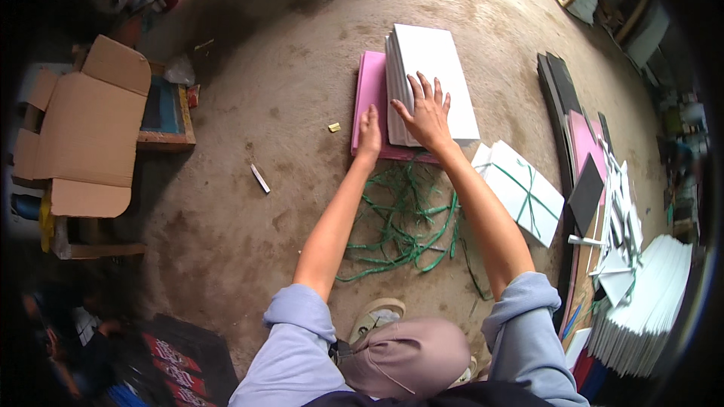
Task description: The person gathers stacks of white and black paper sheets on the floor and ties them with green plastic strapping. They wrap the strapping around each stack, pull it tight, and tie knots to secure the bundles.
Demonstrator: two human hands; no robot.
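A tall stack of white sheets stands on wider pink sheets on the floor in front of me. My right hand lies on the top white sheet with its fingers spread. Beside the stack's left side, my left hand is over the pink sheets, seen edge-on with its fingers pointing away from me; it grips nothing that I can see. Loose green plastic twine is tangled on the floor between my forearms, just nearer than the pink sheets.
A white bundle tied with green twine lies right of my right forearm. Farther right are dark strips, white scraps and a fanned stack of white sheets. A cardboard box stands left, and a white-handled cutter-like stick lies on the floor.
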